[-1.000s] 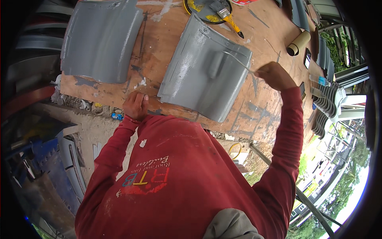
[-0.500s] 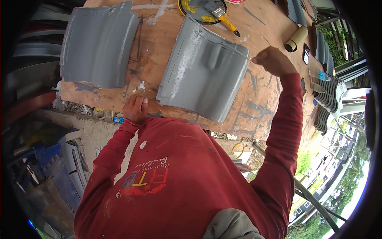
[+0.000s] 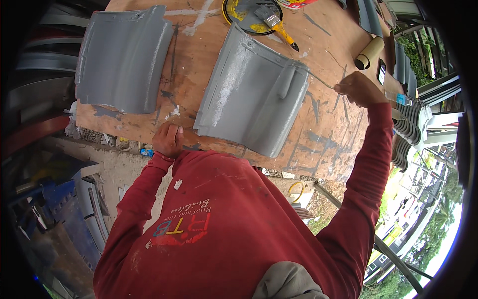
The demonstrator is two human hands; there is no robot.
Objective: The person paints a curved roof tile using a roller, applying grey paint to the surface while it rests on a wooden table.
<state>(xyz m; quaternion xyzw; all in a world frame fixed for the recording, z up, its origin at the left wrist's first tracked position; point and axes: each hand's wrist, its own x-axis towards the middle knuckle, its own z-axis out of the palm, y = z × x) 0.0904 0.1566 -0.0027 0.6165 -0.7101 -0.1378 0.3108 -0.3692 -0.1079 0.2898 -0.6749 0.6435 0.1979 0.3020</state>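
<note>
A curved grey roof tile point(image 3: 249, 92), glossy with wet-looking grey paint, lies on a plywood table point(image 3: 318, 124) in front of me. Out past the tile's right side, my right hand point(image 3: 359, 89) is closed around the end of a thin wire handle. That handle runs to a small grey-coated paint roller point(image 3: 287, 82), which rests on the right part of the tile. My left hand point(image 3: 168, 140) has its fingers curled at the near table edge, left of the tile. A second grey tile point(image 3: 122, 60) lies at the left.
Beyond the tile are a round paint lid point(image 3: 239, 12) and a yellow-handled brush point(image 3: 281, 31) lying across its rim. A cardboard tube point(image 3: 370, 52), a phone point(image 3: 382, 71) and a plastic bottle point(image 3: 401, 98) are at the right. Stacked tiles point(image 3: 412, 122) stand by the right edge.
My right hand has moved to the right and slightly nearer. The paint roller has shifted right across the tile. My left hand stays at the table edge.
</note>
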